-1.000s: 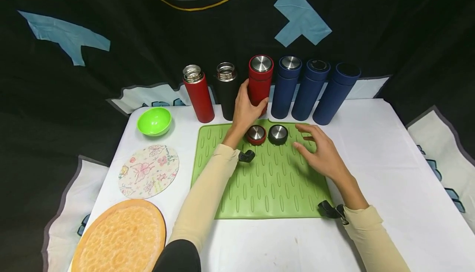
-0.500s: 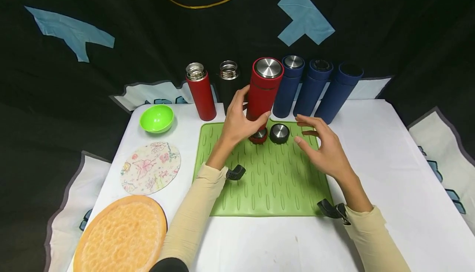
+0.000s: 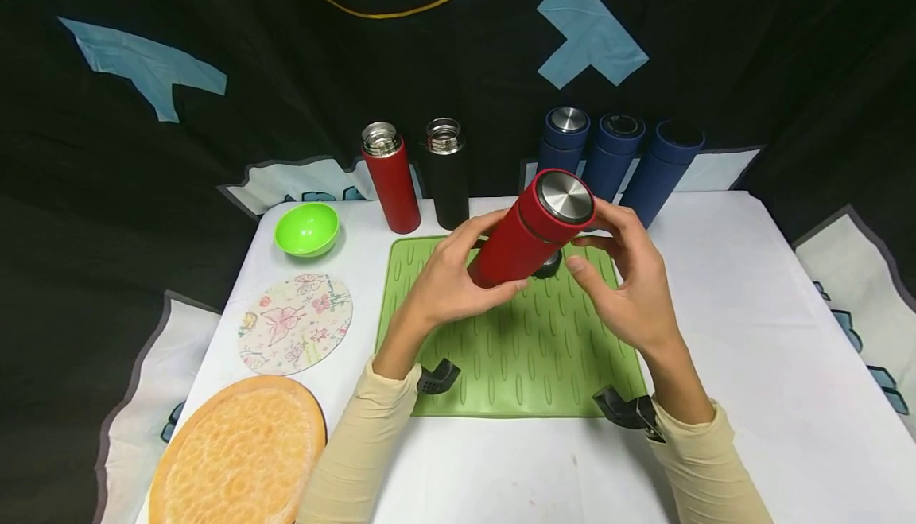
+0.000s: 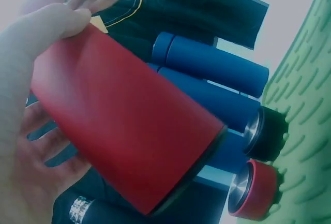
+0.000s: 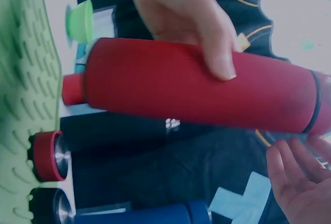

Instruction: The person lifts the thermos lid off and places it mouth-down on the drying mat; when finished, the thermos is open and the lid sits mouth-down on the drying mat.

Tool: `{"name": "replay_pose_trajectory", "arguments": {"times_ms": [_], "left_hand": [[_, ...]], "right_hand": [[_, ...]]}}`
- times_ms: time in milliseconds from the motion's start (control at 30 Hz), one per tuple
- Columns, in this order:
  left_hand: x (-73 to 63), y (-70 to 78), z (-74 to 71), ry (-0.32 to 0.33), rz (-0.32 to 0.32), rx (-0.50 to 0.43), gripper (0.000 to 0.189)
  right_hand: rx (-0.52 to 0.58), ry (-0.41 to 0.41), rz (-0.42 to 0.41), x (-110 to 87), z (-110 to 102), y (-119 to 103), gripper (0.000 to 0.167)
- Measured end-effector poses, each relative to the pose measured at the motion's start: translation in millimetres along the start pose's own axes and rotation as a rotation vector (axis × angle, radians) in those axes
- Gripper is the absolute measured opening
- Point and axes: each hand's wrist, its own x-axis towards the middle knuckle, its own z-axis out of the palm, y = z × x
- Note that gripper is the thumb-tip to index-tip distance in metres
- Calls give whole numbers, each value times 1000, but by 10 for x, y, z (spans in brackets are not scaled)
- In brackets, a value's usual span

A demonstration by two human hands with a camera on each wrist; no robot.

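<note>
My left hand [image 3: 447, 281] grips a red thermos flask [image 3: 511, 246] by its body, thumb on one side and fingers on the other. The flask is raised over the green mat [image 3: 515, 373] and tilted, its steel-topped lid towards the right. My right hand [image 3: 630, 289] is at that lid, fingers spread and slightly bent, the thumb apart from it. On the mat, a black screw lid [image 3: 549, 265] shows partly behind the flask. A red screw lid [image 4: 258, 190], hidden in the head view, appears beside it in the left wrist view.
Behind the mat stand an uncapped red flask [image 3: 392, 186] and an uncapped black flask [image 3: 448, 182]. Several blue flasks [image 3: 661, 170] stand at back right. On the left are a green bowl [image 3: 306, 230], a patterned round mat [image 3: 295, 325] and a round bread-like disc [image 3: 239, 456].
My left hand has lifted the red flask from the back row, brought it nearer over the mat and tilted it rightward. My right hand's fingers have come up to its lid.
</note>
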Motion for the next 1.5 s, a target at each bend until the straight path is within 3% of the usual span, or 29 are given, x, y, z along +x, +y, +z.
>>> {"name": "replay_pose_trajectory", "arguments": {"times_ms": [200, 433, 567, 700, 833, 967, 1067, 1167, 1267, 1400, 1500], "left_hand": [[-21, 11, -31, -38, 40, 25, 84], [-23, 21, -45, -75, 120, 105, 80], [-33, 43, -57, -97, 110, 110, 79], [-44, 67, -90, -136, 84, 70, 79], [-56, 68, -126, -182, 61, 0, 78], [-63, 53, -141, -207, 64, -26, 77], [-62, 55, -148, -205, 76, -22, 77], [-63, 66, -157, -195, 89, 5, 77], [-65, 75, -166, -188, 97, 34, 77], [-61, 59, -173, -194, 97, 32, 76], [-63, 24, -176, -215, 85, -25, 76]], "right_hand": [[14, 89, -3, 31, 27, -62, 72], [-31, 85, 14, 14, 0, -99, 72], [-36, 95, 4, 28, -2, -97, 76], [-7, 100, -13, 36, 1, -94, 68], [28, 48, -45, 33, -11, -92, 59], [62, -23, -110, 31, -47, -85, 60], [21, -29, -133, 35, -69, -78, 70], [-65, 12, -112, 33, -78, -71, 83], [-111, 41, -87, 25, -83, -64, 86], [-47, 22, -100, 20, -89, -55, 78], [38, -17, -137, 19, -89, -51, 67]]}}
